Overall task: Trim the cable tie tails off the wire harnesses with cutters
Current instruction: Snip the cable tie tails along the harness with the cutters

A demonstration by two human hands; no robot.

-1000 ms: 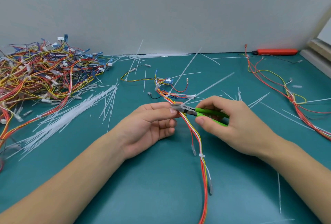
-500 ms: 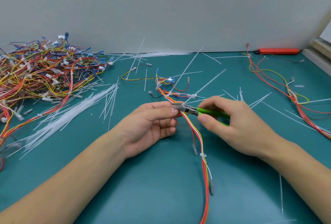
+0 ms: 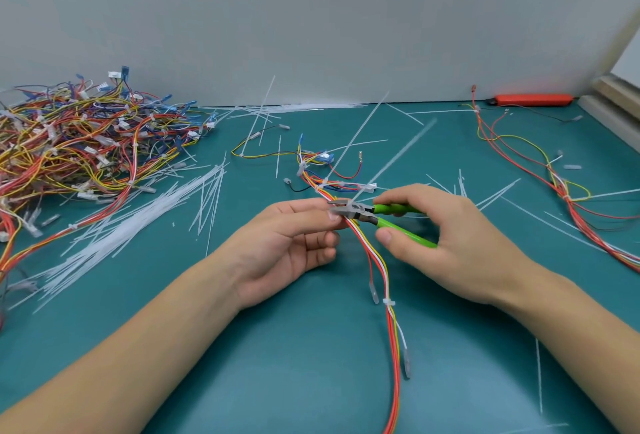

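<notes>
One wire harness [image 3: 377,260] under work, centre of frame: red, orange, yellow and white wires running from the tangle of connectors above the hands down to the bottom edge. Two cable tie tails stand up from it, slanting toward upper right; the nearer tail [image 3: 391,165] is blurred and meets the harness at the cutter nose. One pair of cutters [image 3: 381,217], green handles, metal jaws at the tie head; whether the jaws have closed cannot be told. Right hand [image 3: 446,243] grips the cutter handles, thumb below, fingers curled over the top, forearm entering from the lower right corner. Left hand [image 3: 287,243] palm up, thumb and forefinger pinching the harness just left of the cutter jaws, remaining fingers loosely curled, forearm entering from lower left. One trimmed tie visible lower on the harness. One large pile of harnesses [image 3: 79,146] at the left edge, mid-height. A sheaf of cut tails [image 3: 138,225] lies between pile and left hand; too many to count, more scattered across the green mat [image 3: 311,381]. One further harness [image 3: 561,191] at the right edge. One orange tool [image 3: 531,99] against the wall, upper right.
</notes>
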